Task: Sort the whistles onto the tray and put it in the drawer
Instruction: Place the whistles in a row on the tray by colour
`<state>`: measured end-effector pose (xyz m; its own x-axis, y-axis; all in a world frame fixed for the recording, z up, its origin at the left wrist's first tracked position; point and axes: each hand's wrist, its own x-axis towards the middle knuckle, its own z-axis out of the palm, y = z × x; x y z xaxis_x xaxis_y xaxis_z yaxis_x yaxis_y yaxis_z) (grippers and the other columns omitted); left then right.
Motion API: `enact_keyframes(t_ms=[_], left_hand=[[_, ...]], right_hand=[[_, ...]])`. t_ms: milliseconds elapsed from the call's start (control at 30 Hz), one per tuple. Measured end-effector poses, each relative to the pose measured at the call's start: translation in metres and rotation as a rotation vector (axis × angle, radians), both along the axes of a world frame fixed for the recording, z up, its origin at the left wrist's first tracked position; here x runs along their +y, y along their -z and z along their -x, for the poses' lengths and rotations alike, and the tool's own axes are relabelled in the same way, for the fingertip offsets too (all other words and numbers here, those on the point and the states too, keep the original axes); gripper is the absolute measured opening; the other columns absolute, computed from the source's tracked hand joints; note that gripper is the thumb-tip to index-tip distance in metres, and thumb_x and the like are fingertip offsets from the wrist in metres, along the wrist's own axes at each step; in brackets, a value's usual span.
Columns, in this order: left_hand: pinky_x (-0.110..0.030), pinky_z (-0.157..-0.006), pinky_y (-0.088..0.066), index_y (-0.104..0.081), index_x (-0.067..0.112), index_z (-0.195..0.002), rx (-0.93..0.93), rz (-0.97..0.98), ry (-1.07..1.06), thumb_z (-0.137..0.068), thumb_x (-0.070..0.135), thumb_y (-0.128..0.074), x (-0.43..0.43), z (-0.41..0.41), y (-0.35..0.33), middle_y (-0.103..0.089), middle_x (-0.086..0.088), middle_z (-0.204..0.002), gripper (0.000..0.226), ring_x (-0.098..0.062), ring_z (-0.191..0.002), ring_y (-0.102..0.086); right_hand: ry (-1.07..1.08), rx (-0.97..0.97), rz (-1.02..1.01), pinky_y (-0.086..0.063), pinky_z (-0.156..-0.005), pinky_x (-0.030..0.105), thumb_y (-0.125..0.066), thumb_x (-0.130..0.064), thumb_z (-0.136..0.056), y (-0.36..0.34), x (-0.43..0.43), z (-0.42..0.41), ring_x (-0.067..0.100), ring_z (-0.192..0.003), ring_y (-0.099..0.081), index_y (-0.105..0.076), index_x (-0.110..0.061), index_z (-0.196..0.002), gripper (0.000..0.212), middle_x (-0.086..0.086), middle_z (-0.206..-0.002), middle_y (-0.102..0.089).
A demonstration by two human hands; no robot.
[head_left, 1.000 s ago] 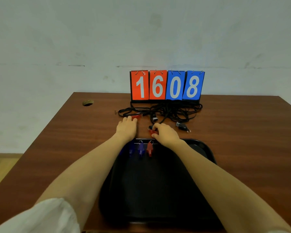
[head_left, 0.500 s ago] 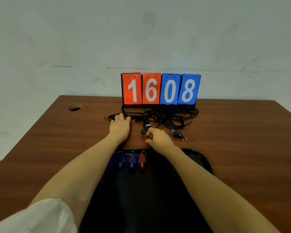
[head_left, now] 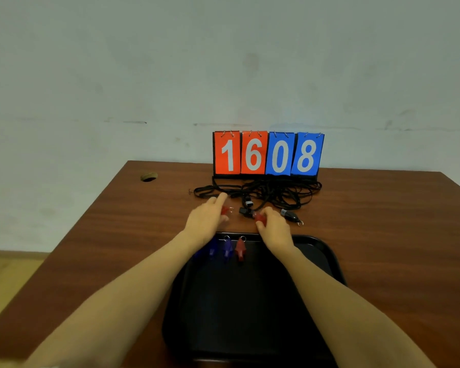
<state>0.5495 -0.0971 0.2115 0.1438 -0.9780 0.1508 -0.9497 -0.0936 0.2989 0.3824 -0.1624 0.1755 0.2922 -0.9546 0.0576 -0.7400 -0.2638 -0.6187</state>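
**A:** Far left on the table (head_left: 112,235) there's a round hole (head_left: 148,177) near the back edge. Next comes the left hand (head_left: 206,221), out past the tray's far rim, one finger stretched toward the cords (head_left: 274,191).

**B:** And the first red whistle (head_left: 226,210) sits right against those fingers. It's blurred, so I can't tell whether it's gripped or only touched.

**A:** Just below, on the black tray (head_left: 250,314), lined up along the far rim are the blue whistles (head_left: 227,249). They're partly behind the left forearm, and beside them is a third red whistle (head_left: 241,251).

**B:** Moving right, a black whistle (head_left: 245,211) lies on the wood between the two hands.

**A:** Now the right hand (head_left: 274,231). Its fingers are curled, pinching the second red whistle (head_left: 259,216) just beyond the tray's rim, right next to that black one.

**B:** Further right, another black whistle (head_left: 290,215) with a ring lies near the hand but apart from it. Behind everything, the cords are tangled in front of a scoreboard (head_left: 267,154) reading 1608.
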Motion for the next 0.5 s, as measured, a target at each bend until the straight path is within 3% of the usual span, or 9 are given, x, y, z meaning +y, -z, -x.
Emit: enact_keyframes(t_ms=[133, 233, 300, 400, 500], left_hand=[[-0.034, -0.077, -0.052, -0.042, 0.020, -0.124, 0.103, 0.042, 0.033, -0.092, 0.030, -0.057, 0.030, 0.025, -0.010, -0.048, -0.006, -0.120, 0.037, -0.026, -0.096, -0.061], [-0.035, -0.074, -0.045, -0.046, 0.017, -0.098, 0.128, 0.048, 0.094, -0.092, 0.033, -0.056, 0.044, 0.052, -0.013, -0.046, -0.002, -0.100, 0.019, -0.027, -0.088, -0.057], [-0.034, -0.074, -0.040, -0.044, 0.017, -0.088, 0.191, 0.049, 0.121, -0.091, 0.031, -0.056, 0.052, 0.070, -0.012, -0.044, 0.000, -0.095, 0.020, -0.025, -0.084, -0.053], [-0.034, -0.084, -0.043, -0.055, 0.014, -0.102, 0.321, 0.030, 0.114, -0.090, 0.023, -0.060, 0.058, 0.092, -0.005, -0.047, -0.004, -0.107, 0.016, -0.022, -0.096, -0.053], [-0.031, -0.093, -0.043, -0.052, 0.016, -0.121, 0.341, -0.066, 0.112, -0.091, 0.007, -0.054, 0.061, 0.104, 0.003, -0.043, -0.007, -0.124, 0.031, -0.024, -0.110, -0.051]], right_hand=[[0.007, -0.118, 0.100, -0.050, -0.085, 0.031, -0.056, -0.022, -0.093, -0.019, 0.024, 0.018, 0.020, -0.103, -0.059, -0.050, -0.017, -0.121, 0.029, 0.003, -0.114, -0.056], [-0.021, -0.138, 0.146, -0.050, -0.084, 0.034, -0.054, -0.020, -0.094, -0.028, 0.045, 0.031, 0.023, -0.104, -0.058, -0.047, -0.018, -0.125, 0.032, 0.006, -0.118, -0.054], [-0.034, -0.109, 0.158, -0.050, -0.082, 0.035, -0.052, -0.019, -0.095, -0.027, 0.057, 0.043, 0.024, -0.102, -0.057, -0.047, -0.019, -0.126, 0.031, 0.007, -0.119, -0.051], [-0.038, -0.045, 0.131, -0.049, -0.077, 0.036, -0.047, -0.021, -0.097, -0.023, 0.072, 0.060, 0.025, -0.096, -0.057, -0.045, -0.023, -0.130, 0.033, 0.007, -0.119, -0.048], [-0.015, -0.053, 0.094, -0.049, -0.080, 0.037, -0.046, -0.021, -0.098, -0.020, 0.081, 0.074, 0.027, -0.099, -0.057, -0.044, -0.025, -0.133, 0.035, 0.006, -0.123, -0.046]])
